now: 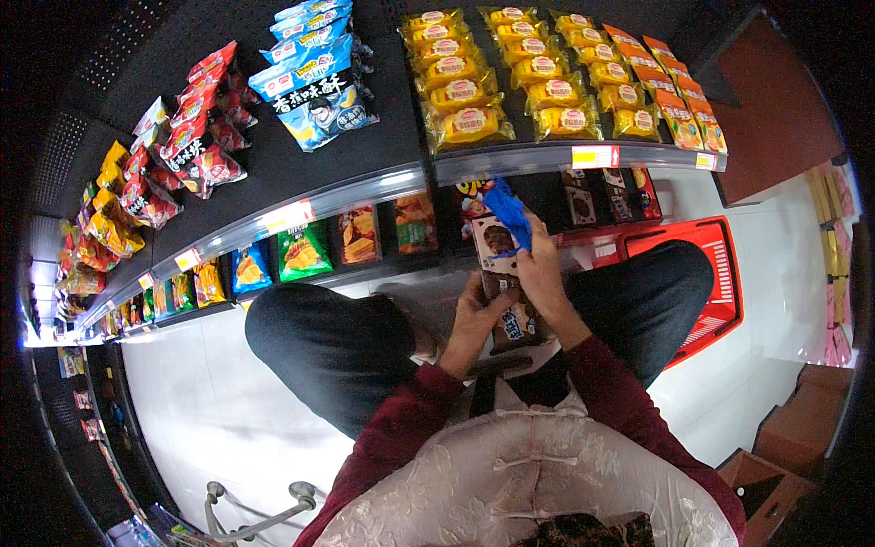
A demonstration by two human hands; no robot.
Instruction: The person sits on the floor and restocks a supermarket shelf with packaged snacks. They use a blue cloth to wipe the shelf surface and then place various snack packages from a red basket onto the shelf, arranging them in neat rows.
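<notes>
Between my knees is a brown-and-white snack box [493, 239] with a cookie picture on its upper face. My left hand [477, 316] grips its lower left edge, with the thumb laid across the brown part. A crumpled blue cloth [509, 208] is held in my right hand [543, 263], against the box's upper right side. Below the hands lies a brown printed package [516, 328], partly covered by my left fingers; whether it is part of the same box I cannot tell.
The upper shelf's edge [383, 181] runs just beyond my hands, bearing yellow packaged cakes [468, 123] and blue snack bags [321, 102]. Lower, several boxes [615, 198] and bags stand. A red shopping basket [728, 273] sits by my right knee; cardboard boxes [796, 424] lie behind it.
</notes>
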